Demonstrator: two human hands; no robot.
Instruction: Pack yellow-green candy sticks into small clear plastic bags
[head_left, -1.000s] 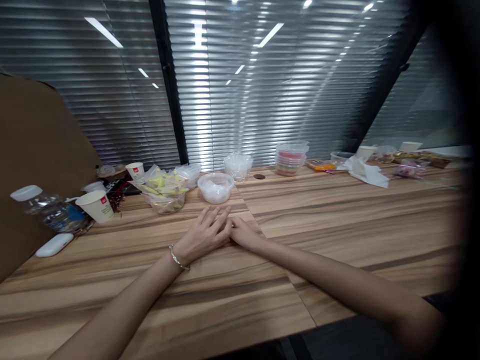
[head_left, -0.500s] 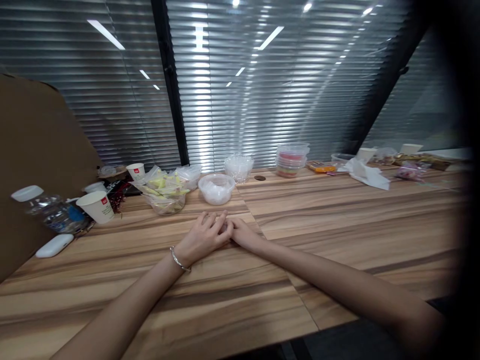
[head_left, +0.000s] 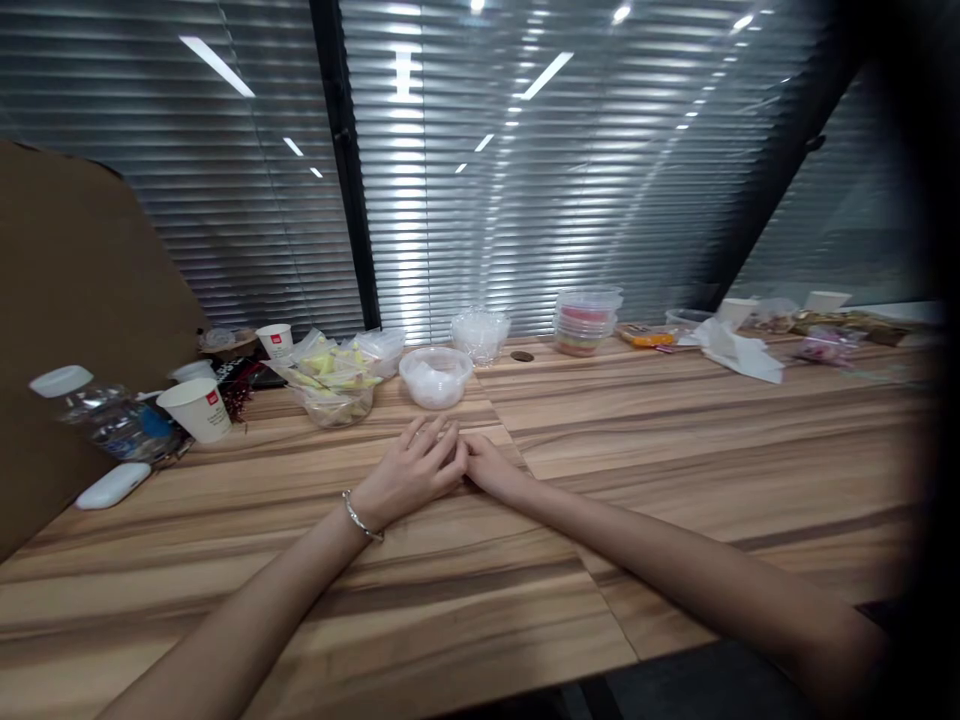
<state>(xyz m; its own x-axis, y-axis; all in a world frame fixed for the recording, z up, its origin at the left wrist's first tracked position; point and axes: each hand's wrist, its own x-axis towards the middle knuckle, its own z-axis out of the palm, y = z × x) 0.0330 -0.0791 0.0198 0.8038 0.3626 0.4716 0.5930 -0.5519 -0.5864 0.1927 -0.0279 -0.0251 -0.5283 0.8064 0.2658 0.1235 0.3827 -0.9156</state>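
Nearest, on the bare wood of the table (head_left: 420, 620), the left hand (head_left: 412, 470), a bracelet (head_left: 363, 520) at its wrist, meets the right hand (head_left: 489, 466). The left fingers are a little parted and lie palm down; the right fingers tuck in against them. Whether either grip closes on something small I cannot tell, since the left hand covers the spot where they meet.

Just beyond the fingertips, apart from them, a clear round bowl (head_left: 407, 386) stands upright with something white and filmy (head_left: 436, 384) in it, perhaps thin plastic, though the view is too soft to be sure. The bowl looks light and thin-walled, so I would expect it to slide easily and flex if squeezed hard. Its smooth side may be slippery; the firmest hold is likely the rim, pinched lightly, or both sides cupped low down. The filling looks soft and nearly weightless.

To the bowl's left, a clear tub (head_left: 337, 412) carries yellow packets (head_left: 328, 366), likely crinkly and loose. Farther back, clear ridged bowls (head_left: 480, 335) look brittle and are best taken round the outside.
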